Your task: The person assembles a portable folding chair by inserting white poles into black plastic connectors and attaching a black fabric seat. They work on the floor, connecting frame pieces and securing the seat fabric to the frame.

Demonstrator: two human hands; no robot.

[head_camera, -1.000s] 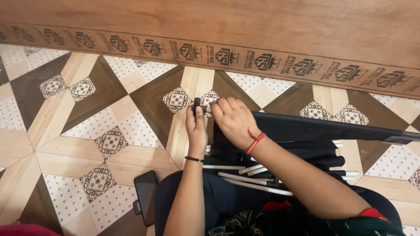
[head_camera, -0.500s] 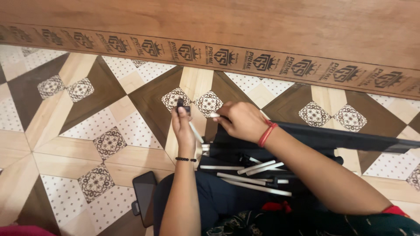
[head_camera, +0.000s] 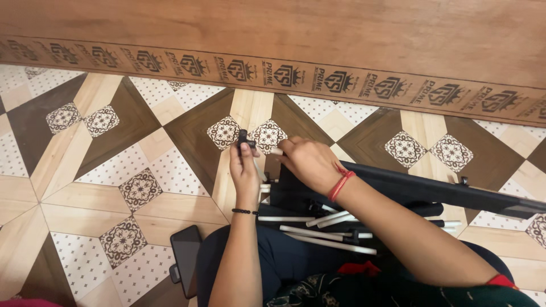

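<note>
My left hand point(head_camera: 244, 170) grips a small black plastic connector point(head_camera: 243, 137) fixed on the end of a thin white rod that runs down behind the hand. My right hand point(head_camera: 310, 162), with a red thread on the wrist, pinches the tip of another white rod point(head_camera: 277, 152) just right of the connector. Both hands sit over the patterned floor tiles, at the left end of a folded black fabric panel point(head_camera: 432, 187). A bundle of white rods point(head_camera: 318, 230) with black joints lies across my lap.
A dark phone point(head_camera: 185, 256) lies on the floor by my left knee. A long wooden board point(head_camera: 318, 40) with a printed strip runs along the far side. Patterned floor tiles point(head_camera: 119, 165) spread out to the left.
The hands, pressed together a second ago, pulled apart: the left moved left with the black connector, exposing a white rod. Now the connector and the rod tip are close together again.
</note>
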